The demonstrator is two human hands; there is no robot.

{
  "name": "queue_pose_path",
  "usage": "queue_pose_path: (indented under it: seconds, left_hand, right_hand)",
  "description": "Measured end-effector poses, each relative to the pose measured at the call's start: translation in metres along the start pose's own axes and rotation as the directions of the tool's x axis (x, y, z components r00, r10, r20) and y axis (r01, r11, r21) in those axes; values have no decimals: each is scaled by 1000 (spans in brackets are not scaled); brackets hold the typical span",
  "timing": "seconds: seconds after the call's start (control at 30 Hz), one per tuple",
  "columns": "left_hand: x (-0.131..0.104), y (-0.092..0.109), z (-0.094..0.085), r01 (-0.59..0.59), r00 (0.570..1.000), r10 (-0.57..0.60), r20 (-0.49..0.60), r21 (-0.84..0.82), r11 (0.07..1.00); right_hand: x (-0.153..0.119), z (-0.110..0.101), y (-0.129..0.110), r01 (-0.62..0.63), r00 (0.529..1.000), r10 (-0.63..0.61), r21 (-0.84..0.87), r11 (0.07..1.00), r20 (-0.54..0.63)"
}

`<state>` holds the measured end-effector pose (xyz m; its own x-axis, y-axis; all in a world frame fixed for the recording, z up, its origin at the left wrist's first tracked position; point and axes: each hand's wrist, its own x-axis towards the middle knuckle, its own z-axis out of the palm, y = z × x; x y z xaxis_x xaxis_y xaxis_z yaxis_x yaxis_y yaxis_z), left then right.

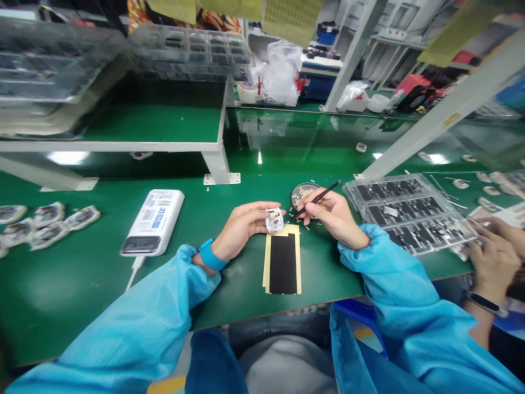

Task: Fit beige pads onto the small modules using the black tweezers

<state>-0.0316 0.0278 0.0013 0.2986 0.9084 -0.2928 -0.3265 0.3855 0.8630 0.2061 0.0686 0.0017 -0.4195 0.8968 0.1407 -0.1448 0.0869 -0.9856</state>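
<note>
One small white part (274, 220), squarish with dark patches, was pinched in the left hand (243, 226); the right hand (333, 216) gripped one black tool (327, 191), tip near it. One power bank (159, 220) left of the left hand carried blue print, illegible. At least five similar parts (48, 235) lay farther left.

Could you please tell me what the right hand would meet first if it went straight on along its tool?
Probably the lower edge of the white part in the left hand, since the dark tool in the right hand points toward it; depth is unclear, so it could pass beneath.
</note>
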Motion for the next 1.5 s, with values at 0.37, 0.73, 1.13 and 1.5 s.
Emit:
queue_pose_path:
  seconds: [0.37, 0.73, 1.13, 1.5]
  left_hand:
    - [1, 0, 2, 75, 987, -39, -155, 227, 971]
    - [0, -2, 5, 97, 993, -62, -99, 399, 912]
    - [-3, -5, 6, 63, 998, -52, -38, 448, 892]
    - [-7, -2, 9, -28, 1000, 27, 6, 312, 950]
  right_hand:
    - [-39, -26, -42, -133, 968, 132, 8, 991, -212]
    - [-98, -187, -63, -583, 809, 48, -790, 190, -586]
    - [-77, -136, -78, -416, 850, -128, -800, 434, -511]
    - [5, 2, -37, 251, 936, -349, -785, 567, 47]
